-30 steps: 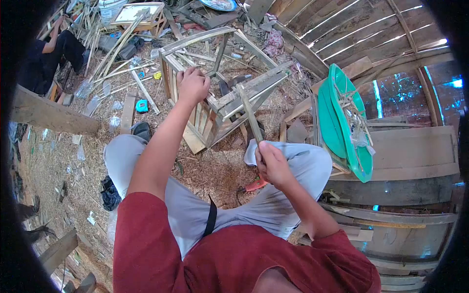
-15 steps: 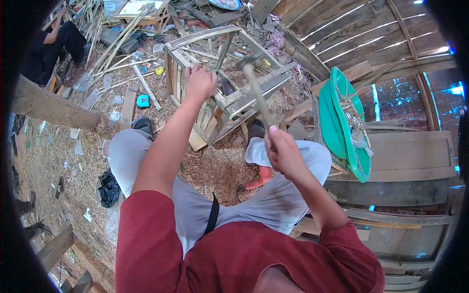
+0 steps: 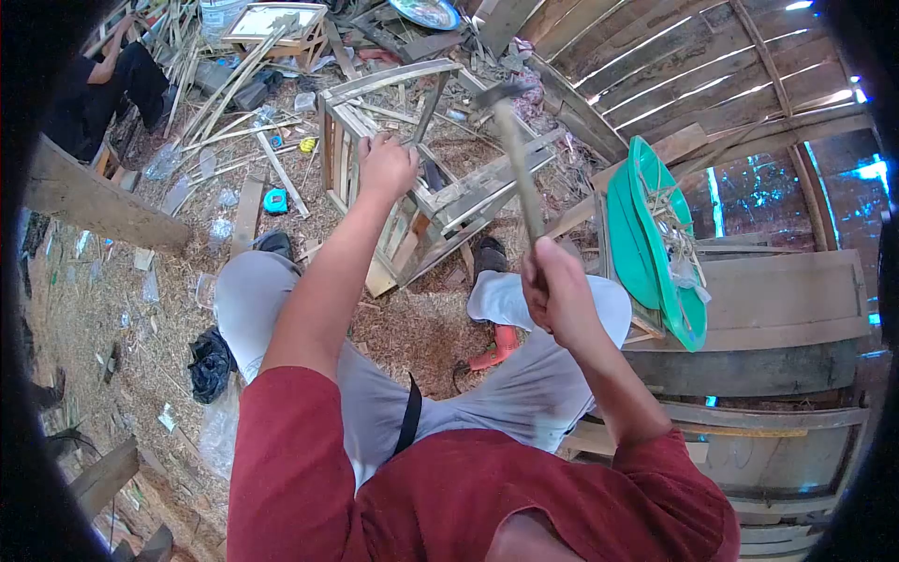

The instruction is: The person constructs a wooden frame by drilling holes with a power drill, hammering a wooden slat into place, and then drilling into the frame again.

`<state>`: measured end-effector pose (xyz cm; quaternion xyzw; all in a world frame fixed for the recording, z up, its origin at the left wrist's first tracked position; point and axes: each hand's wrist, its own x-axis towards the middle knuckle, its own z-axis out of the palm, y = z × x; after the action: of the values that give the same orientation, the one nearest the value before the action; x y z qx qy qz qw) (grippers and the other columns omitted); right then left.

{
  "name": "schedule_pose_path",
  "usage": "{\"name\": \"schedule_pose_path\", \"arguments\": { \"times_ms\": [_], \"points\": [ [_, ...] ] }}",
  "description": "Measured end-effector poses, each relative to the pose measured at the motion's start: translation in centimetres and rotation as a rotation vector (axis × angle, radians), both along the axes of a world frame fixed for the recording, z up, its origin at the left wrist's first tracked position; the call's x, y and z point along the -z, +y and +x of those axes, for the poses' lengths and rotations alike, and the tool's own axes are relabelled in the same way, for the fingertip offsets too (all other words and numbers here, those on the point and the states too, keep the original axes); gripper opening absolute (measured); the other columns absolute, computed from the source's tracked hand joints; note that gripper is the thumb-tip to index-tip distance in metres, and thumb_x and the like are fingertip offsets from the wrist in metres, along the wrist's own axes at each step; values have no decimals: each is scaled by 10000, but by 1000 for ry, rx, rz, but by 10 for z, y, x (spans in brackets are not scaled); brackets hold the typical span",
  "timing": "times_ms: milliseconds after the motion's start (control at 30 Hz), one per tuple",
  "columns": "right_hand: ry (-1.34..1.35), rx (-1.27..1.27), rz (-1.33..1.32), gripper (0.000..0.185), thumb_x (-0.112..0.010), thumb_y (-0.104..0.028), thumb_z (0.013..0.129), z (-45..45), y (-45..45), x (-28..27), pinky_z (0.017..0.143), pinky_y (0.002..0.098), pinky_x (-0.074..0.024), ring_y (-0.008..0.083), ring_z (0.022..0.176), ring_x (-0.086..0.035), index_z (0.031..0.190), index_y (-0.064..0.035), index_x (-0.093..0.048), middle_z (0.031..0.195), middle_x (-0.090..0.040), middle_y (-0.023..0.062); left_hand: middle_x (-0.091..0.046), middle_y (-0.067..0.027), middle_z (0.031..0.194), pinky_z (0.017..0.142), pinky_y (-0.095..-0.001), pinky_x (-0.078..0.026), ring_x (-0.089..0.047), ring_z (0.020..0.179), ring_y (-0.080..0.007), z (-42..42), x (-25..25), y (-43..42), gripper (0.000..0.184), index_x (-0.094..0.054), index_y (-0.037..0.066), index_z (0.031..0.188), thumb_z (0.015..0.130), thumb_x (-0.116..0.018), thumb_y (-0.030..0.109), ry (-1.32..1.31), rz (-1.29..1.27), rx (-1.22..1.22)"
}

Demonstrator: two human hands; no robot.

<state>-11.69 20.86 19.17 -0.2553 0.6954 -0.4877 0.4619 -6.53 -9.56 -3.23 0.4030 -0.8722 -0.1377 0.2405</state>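
My right hand (image 3: 559,288) is wrapped round the lower handle of a hammer (image 3: 517,159), raised over my right knee with its head up and away from me. In front of me a slatted wooden frame (image 3: 496,178) stands tilted on the ground. My left hand (image 3: 389,167) is at the frame's near top rail, its fingers curled over the wood; whether a small piece is pinched there is hidden. The hammer head is apart from the frame, to the right of my left hand.
A red-orange tool (image 3: 494,348) lies between my legs. To the right, green basins (image 3: 641,244) hold scraps. A teal tape measure (image 3: 275,200), loose wood strips (image 3: 281,173) and a black bag (image 3: 212,363) lie left. Another person (image 3: 112,89) sits at the far left.
My right hand and the hammer have shifted a little to the right, the hammer head slightly higher. My left hand stays at the frame's rail, nearly still.
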Motion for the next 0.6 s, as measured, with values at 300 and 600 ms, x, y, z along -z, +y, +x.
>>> {"name": "schedule_pose_path", "arguments": {
  "times_ms": [300, 600],
  "points": [
    [-36, -6, 375, 495, -430, -500, 1131, -19, 20, 55, 396, 281, -263, 82, 433, -341, 808, -133, -508, 591, -403, -59, -747, -162, 1170, 1183, -550, -286, -567, 1322, -306, 3, -6, 2, 463, -790, -24, 984, 991, -507, 343, -13, 17, 11],
    [414, 11, -100, 513, -439, -479, 1132, -18, 17, 74, 414, 280, -279, 80, 456, -346, 768, -121, -486, 588, -391, -43, -751, -128, 1108, 1157, -558, -325, -579, 1283, -313, -2, 9, -3, 441, -798, 29, 903, 988, -516, 357, 19, -69, -7]
  ]
}}
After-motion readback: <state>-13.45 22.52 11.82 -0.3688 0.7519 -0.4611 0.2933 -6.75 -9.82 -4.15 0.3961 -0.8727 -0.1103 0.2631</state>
